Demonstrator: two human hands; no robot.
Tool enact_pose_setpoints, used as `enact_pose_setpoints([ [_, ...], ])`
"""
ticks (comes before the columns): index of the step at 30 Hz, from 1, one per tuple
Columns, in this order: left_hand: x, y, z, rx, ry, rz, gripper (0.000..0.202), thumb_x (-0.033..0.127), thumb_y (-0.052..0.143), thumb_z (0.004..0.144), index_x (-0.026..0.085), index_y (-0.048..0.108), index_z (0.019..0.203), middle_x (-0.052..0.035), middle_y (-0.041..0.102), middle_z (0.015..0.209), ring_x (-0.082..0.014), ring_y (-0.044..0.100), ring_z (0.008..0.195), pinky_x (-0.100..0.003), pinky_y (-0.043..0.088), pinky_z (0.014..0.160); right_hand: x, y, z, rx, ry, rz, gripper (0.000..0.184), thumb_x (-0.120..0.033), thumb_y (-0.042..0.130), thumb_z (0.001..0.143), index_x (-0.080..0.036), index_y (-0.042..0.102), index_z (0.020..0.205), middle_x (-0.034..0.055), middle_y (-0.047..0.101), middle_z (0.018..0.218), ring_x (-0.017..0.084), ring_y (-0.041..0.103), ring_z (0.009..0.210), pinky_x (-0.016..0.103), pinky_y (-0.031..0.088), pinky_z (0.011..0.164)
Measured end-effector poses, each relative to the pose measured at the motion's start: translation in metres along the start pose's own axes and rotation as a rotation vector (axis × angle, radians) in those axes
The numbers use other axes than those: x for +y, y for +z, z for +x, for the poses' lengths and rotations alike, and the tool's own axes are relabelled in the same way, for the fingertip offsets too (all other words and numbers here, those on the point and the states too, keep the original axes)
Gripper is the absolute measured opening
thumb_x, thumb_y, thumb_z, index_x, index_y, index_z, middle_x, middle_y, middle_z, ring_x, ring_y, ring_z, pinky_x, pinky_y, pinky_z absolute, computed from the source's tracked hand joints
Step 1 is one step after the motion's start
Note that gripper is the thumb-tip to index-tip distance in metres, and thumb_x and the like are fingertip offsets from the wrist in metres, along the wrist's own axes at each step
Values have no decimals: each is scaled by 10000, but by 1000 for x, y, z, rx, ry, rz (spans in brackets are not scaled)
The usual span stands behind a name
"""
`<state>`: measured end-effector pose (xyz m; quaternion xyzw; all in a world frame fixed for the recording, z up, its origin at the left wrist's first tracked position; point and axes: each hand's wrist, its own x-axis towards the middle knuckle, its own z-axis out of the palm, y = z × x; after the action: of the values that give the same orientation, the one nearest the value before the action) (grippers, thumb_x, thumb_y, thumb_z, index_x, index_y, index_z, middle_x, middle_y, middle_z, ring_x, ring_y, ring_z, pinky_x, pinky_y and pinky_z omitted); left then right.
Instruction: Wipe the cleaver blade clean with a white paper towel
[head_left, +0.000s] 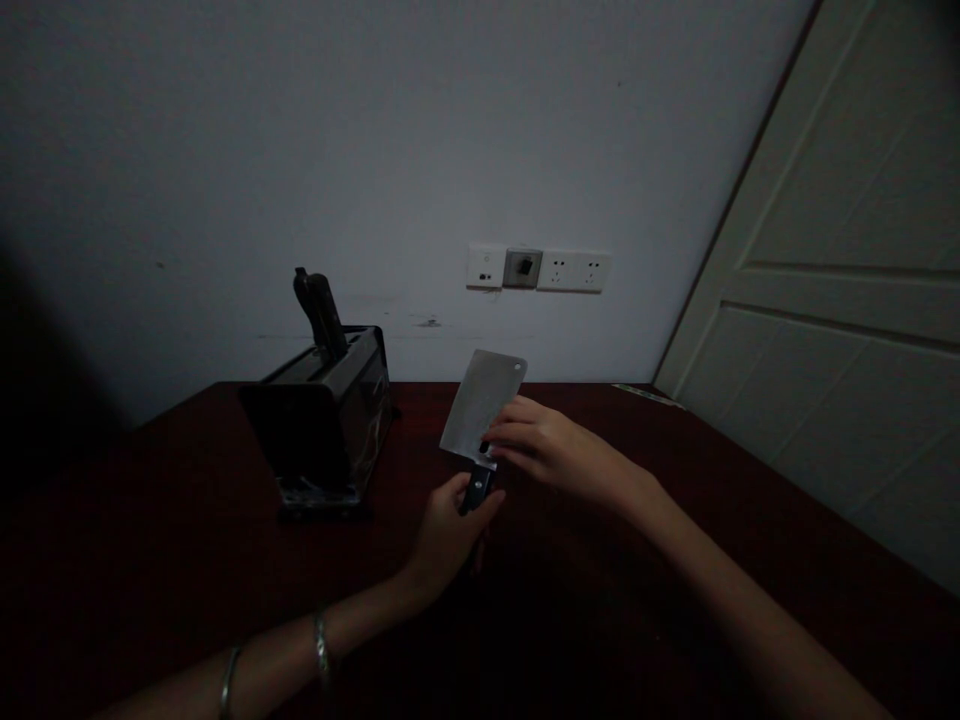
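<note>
Head view showed the cleaver (pixel 480 400) over the table (pixel 637 420), its long axis running forward from the left hand (pixel 441 535), which gripped the handle (pixel 478 486), while the nearby right hand (pixel 553 448) touched the blade's right side, whether pinching I could not tell.

The location appears to be a home. Indicators — a pale panelled door (pixel 840 320), square white plastic wall sockets (pixel 574 271), broad dark-red table (pixel 750 510).
</note>
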<state>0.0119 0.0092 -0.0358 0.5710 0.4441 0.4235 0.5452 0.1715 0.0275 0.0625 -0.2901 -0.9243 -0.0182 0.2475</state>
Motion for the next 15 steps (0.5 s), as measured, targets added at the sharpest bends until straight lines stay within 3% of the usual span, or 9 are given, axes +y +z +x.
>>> enact_pose_setpoints([
  [8,1,2,-5,10,49,50,285,461,491,800,178,465,780,86,434,507,-48,391,306,-152,282,282,1,15,0,-60,63,-13,180,-157,471,863,-134,644,908,88,523,960,146,517,835,286,444,729],
  [15,1,-2,-4,-5,45,37,282,461,453,822,181,486,819,78,434,532,-52,388,336,-162,297,311,3,5,-4,-159,59,-57,183,-99,478,831,-154,650,803,81,572,892,173,509,859,299,419,712],
])
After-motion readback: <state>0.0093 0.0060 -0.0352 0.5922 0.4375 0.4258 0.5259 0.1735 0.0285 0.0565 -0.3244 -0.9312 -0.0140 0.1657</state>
